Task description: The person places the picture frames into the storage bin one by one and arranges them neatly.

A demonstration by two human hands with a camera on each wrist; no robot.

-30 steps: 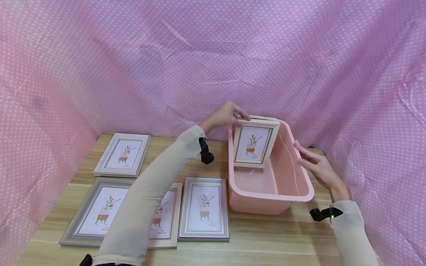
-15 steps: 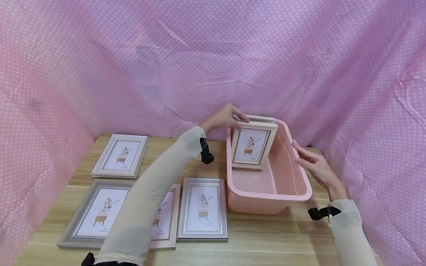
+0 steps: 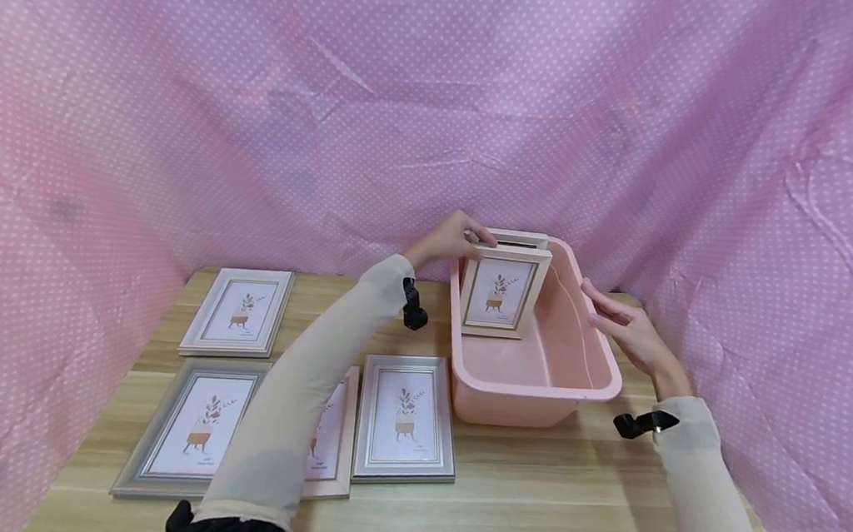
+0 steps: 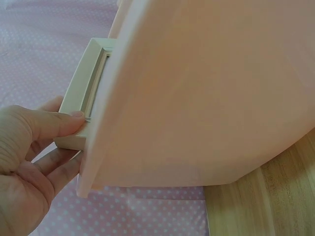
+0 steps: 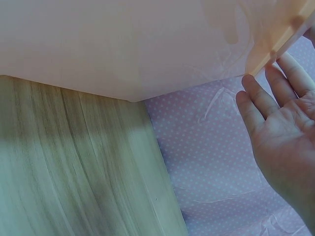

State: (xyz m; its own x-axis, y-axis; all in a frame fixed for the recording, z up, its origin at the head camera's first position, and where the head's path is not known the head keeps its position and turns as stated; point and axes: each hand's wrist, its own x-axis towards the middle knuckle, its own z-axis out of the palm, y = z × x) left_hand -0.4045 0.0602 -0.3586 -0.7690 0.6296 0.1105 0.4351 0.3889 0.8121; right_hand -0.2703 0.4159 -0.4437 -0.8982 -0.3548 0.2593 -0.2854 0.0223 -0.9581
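Pink dotted cloth (image 3: 335,83) hung behind and around a wood-grain table (image 3: 529,491), probably to screen off the surroundings. On the table, right of centre, stood a pink tub (image 3: 537,390), within easy reach of both hands. To its left, four picture frames lay flat and face up, likely spread so that each could be picked up singly: a large grey frame (image 3: 191,431), a pinkish silver frame (image 3: 407,419) just beside the tub, a pale frame (image 3: 332,438) partly hidden by a sleeve (image 3: 289,389), and a white frame (image 3: 237,314) farther back. The cream frame (image 3: 499,293) was inside the tub, upright and leaning slightly, toward the back left; whether its lower edge touched the floor could not be told. Behind its top showed a pale edge (image 3: 526,238), perhaps another frame's. The left hand (image 3: 451,239) pinched its upper left corner, thumb on the front and fingers behind, presumably to steady it without covering the picture. The right hand (image 3: 628,328) had its fingers extended, tips touching the tub's right rim, likely to keep the tub from shifting. Tiny printed lines sat low on the frames' pictures, too small to read; no brand was legible.
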